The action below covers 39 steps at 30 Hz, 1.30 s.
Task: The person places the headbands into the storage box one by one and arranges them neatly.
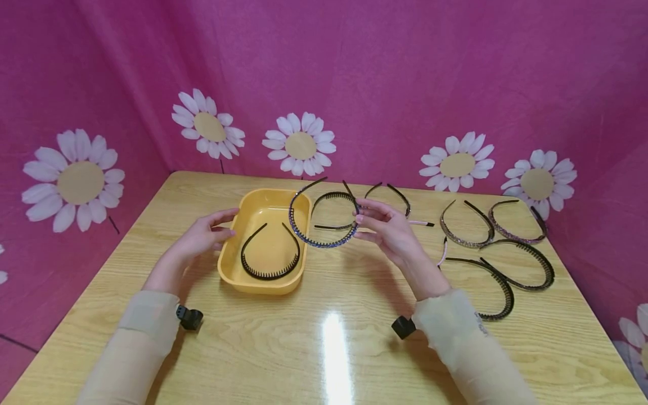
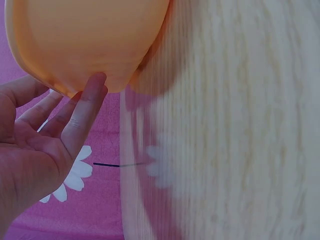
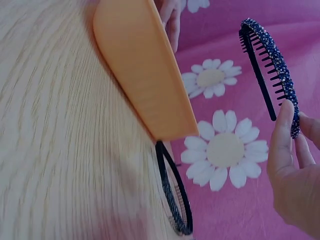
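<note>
My right hand [image 1: 387,228] pinches one side of a headband [image 1: 324,245] between thumb and fingers. The band has dark blue sparkling stones outside and black comb teeth inside, and it is held up near the right edge of a yellow plastic tray [image 1: 261,286]. My left hand [image 1: 205,233] is at the tray's left side, its fingertips [image 2: 95,82] against the outer wall. Inside the tray lies a black toothed headband [image 1: 268,276]. Just right of the tray, another dark headband [image 3: 186,222] lies on the table, partly behind the held one in the head view.
Several more headbands lie at the right of the wooden table [image 1: 273,349], including a sparkly one [image 1: 468,244], a purplish one [image 1: 529,241] and a black toothed one [image 1: 544,264]. One headband [image 1: 405,202] lies behind my right hand. A pink curtain [image 1: 374,84] with daisies surrounds the table.
</note>
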{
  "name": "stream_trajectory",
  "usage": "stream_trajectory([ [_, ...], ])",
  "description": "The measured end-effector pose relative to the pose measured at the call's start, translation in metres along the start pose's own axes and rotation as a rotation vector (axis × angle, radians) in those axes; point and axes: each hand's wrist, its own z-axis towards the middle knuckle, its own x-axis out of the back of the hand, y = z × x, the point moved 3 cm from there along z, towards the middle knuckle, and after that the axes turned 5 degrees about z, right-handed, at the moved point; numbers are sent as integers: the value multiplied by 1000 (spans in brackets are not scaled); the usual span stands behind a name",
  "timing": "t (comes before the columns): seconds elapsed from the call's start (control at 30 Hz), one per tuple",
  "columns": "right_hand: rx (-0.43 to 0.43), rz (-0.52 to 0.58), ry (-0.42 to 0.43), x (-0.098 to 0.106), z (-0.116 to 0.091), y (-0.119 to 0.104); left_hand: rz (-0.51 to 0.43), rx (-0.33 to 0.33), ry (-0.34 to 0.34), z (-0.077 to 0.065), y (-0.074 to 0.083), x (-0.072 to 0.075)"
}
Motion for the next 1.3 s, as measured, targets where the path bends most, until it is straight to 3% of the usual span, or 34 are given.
stream_trajectory([
  [0.5, -14, -54, -24, -38, 12, 20, 18, 26, 0, -1, 2, -1],
  [1.3, -128, -85, 29, -68, 29, 62, 37, 16, 6, -3, 3, -1],
])
